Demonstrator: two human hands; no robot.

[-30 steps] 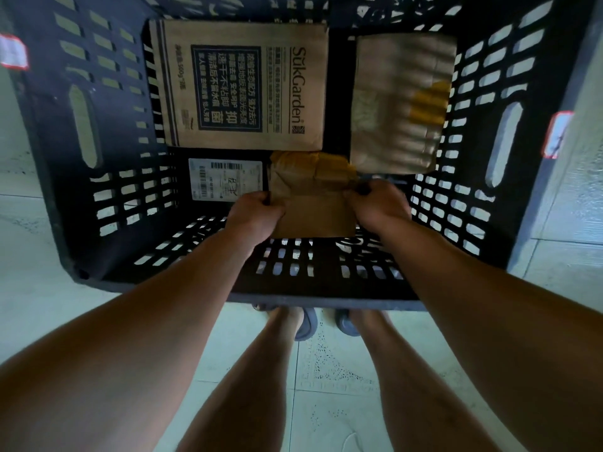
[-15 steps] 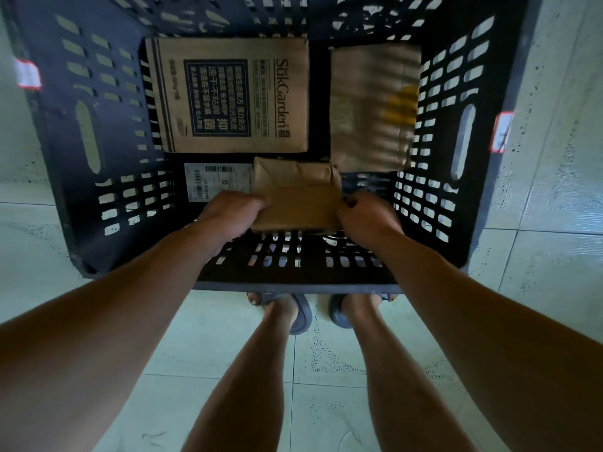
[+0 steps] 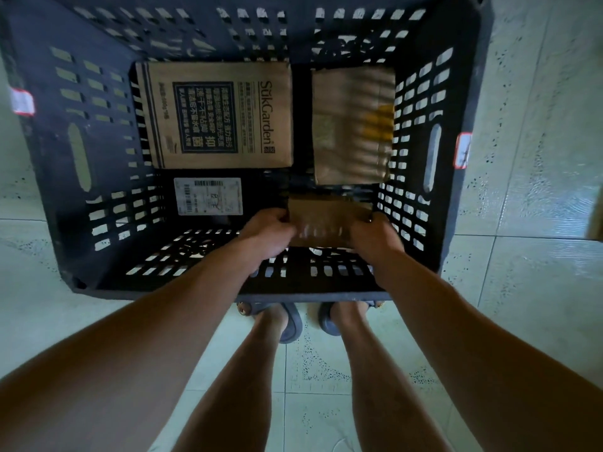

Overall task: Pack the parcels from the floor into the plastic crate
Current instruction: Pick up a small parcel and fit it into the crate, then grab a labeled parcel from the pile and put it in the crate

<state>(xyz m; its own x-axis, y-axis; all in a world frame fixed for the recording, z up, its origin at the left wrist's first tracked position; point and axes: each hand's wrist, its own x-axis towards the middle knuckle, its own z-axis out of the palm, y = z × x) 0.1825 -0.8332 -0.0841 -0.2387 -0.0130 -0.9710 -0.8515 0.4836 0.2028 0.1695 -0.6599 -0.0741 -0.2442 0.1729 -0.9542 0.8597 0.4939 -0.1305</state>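
An indoor room, home or small stockroom, I can't tell which: pale speckled floor tiles (image 3: 538,288) with grout lines, a dark slotted crate (image 3: 81,93) standing on them holding labelled parcels (image 3: 218,115), someone in sandals (image 3: 290,324).

1. The crate (image 3: 163,290) is open on top; slotted walls close 4 sides.
2. A printed box (image 3: 218,115) and a plain box (image 3: 352,125) fill the far end, with a narrow gap between them.
3. A labelled parcel (image 3: 208,195) takes the near left.
4. A small parcel (image 3: 326,223), gripped by the left hand (image 3: 269,234) and right hand (image 3: 375,236), blocks the near right.
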